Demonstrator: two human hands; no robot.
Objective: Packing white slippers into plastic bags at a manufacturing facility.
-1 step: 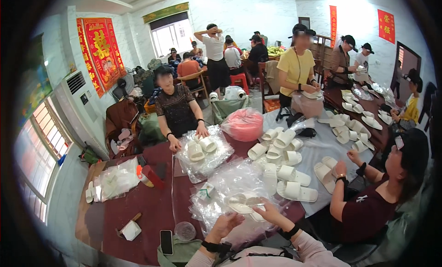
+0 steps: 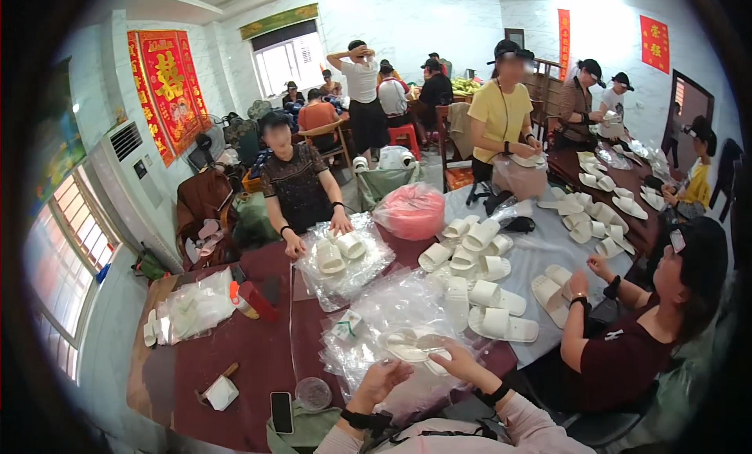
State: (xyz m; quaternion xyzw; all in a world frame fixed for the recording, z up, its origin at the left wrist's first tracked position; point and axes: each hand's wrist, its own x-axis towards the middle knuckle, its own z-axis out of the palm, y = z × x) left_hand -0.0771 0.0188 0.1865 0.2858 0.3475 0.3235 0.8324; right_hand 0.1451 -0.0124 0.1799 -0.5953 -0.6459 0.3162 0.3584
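The pair of white slippers [image 2: 415, 346] lies low in the middle of the frame, inside a clear plastic bag [image 2: 392, 313] on the dark red table [image 2: 235, 352]. The right hand [image 2: 458, 361] rests on the bag's lower right edge, fingers spread and touching the plastic over the slippers. The left hand [image 2: 381, 378] sits just below the bag at bottom centre, fingers curled on the plastic; whether it truly pinches the film cannot be told.

Just right of the bag, loose white slippers [image 2: 482, 254] are heaped on a grey cloth [image 2: 540, 250]. Above the bag, a person in dark clothes [image 2: 298, 184] leans both hands on another bagged pair [image 2: 341, 250]. A pink plastic bundle [image 2: 411, 211] stands beside them. At lower left lie a black phone [image 2: 281, 412] and a round clear lid [image 2: 313, 393].
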